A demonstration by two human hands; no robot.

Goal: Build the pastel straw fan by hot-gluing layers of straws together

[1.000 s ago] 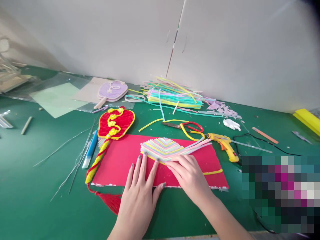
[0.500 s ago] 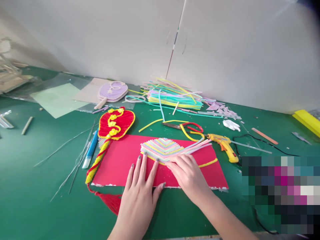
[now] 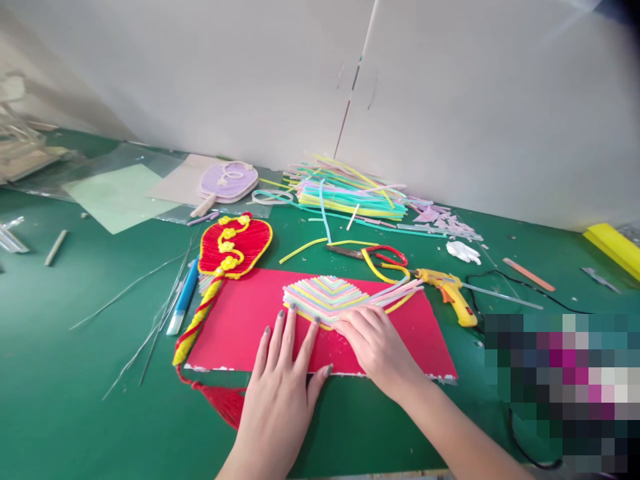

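Observation:
Pastel pipe cleaners (image 3: 326, 293) lie side by side in a V-shaped, leaf-like pattern on a red card (image 3: 235, 327). My left hand (image 3: 283, 373) rests flat with its fingers spread, the fingertips touching the lower left edge of the pattern. At the pattern's lower point, my right hand (image 3: 373, 340) has its fingers closed in a pinch on the outermost yellow pipe cleaner (image 3: 404, 303). That strip's free end sticks out to the right, close beside several loose pastel ends (image 3: 395, 291). The pinching fingertips partly hide the strip.
Red-handled scissors (image 3: 367, 255) and a yellow glue gun (image 3: 447, 290) lie behind and right of the card. A red fan (image 3: 235, 247) with a tassel overlaps its left side, near a blue pen-like tool (image 3: 185, 297). A pipe cleaner pile (image 3: 350, 197) sits by the wall.
The yellow pipe cleaner's free right end has swung up and away from me, toward the other loose ends. My hands stay in nearly the same places.

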